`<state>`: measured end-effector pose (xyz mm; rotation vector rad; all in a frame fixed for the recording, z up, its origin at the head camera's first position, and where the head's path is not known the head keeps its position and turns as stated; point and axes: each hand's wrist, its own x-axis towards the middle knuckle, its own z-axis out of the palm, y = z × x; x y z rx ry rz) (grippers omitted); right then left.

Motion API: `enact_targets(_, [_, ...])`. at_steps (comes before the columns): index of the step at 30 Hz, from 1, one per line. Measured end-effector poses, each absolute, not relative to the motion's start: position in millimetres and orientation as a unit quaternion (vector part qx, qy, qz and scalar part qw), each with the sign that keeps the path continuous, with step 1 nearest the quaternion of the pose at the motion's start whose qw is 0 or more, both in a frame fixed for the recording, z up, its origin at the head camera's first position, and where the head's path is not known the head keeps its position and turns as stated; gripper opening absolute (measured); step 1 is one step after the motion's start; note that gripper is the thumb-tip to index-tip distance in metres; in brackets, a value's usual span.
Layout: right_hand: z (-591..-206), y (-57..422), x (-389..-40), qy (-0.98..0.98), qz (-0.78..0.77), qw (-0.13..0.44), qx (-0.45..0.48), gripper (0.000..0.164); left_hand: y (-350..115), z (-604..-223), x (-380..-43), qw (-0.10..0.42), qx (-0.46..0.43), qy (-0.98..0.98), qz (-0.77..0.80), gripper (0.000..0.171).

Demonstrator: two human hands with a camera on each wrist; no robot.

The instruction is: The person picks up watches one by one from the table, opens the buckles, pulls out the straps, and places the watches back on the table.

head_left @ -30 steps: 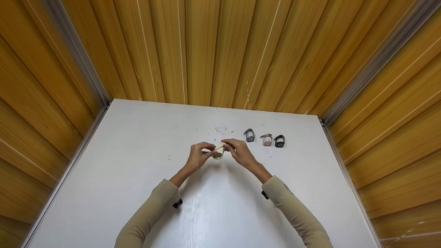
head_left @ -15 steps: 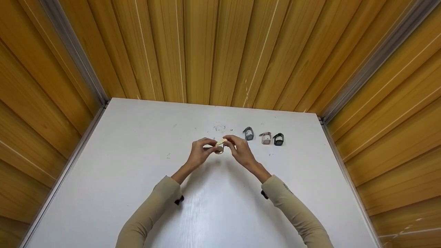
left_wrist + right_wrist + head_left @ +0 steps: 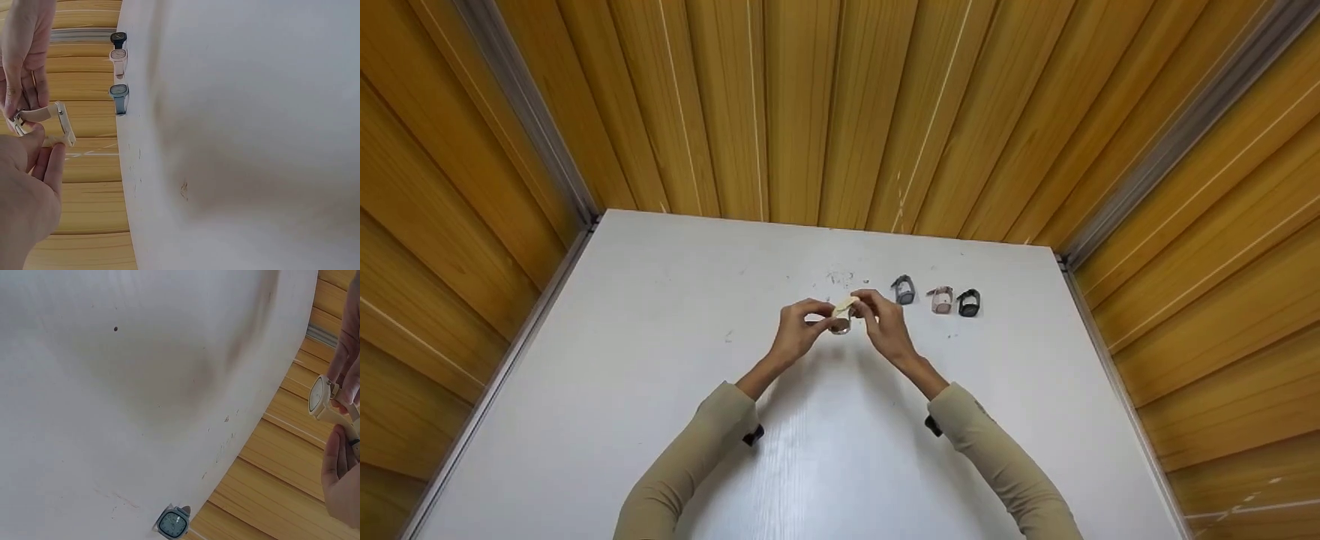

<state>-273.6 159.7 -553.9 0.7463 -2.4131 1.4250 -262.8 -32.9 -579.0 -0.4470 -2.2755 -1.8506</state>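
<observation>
A cream wristwatch [image 3: 845, 304] is held up off the white table between both hands in the head view. My left hand [image 3: 796, 331] pinches one side of it between thumb and fingers. From the other side, my right hand [image 3: 888, 328] pinches the strap. The left wrist view has the watch [image 3: 64, 124] edge-on, its strap bent into a loop and the buckle end near the right hand's fingers [image 3: 40, 90]. In the right wrist view the pale watch face [image 3: 316, 394] turns outward. Fingers hide part of the strap, so whether it is fastened I cannot tell.
To the right on the white table [image 3: 697, 285] stand a blue-grey watch [image 3: 904, 290], a pink watch [image 3: 940, 300] and a black watch [image 3: 969, 303], straps looped. Wood-patterned panels [image 3: 795, 112] rise behind the table's far edge. Dark marks [image 3: 840, 277] speckle the tabletop.
Both hands have risen slightly away from the body with the cream watch, which has tilted a little. The right hand's fingers have shifted on the strap. The three standing watches stay put.
</observation>
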Motion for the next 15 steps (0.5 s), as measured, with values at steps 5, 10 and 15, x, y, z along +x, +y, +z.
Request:
enact_targets(5, [-548,161,-276,-0.847,0.435,0.093,0.293,0.024,-36,-580,-261,0.095,-0.160,-0.771,-0.610,0.014])
enact_targets(10, [-546,159,-279,-0.851,0.409,0.079,0.321,0.024,-41,-582,-260,0.096,-0.153,-0.772,-0.610,0.013])
enact_targets(15, [-547,153,-280,-0.842,0.416,0.099,0.328,0.019,-45,-584,-260,0.098,-0.158,-0.757,-0.626,0.014])
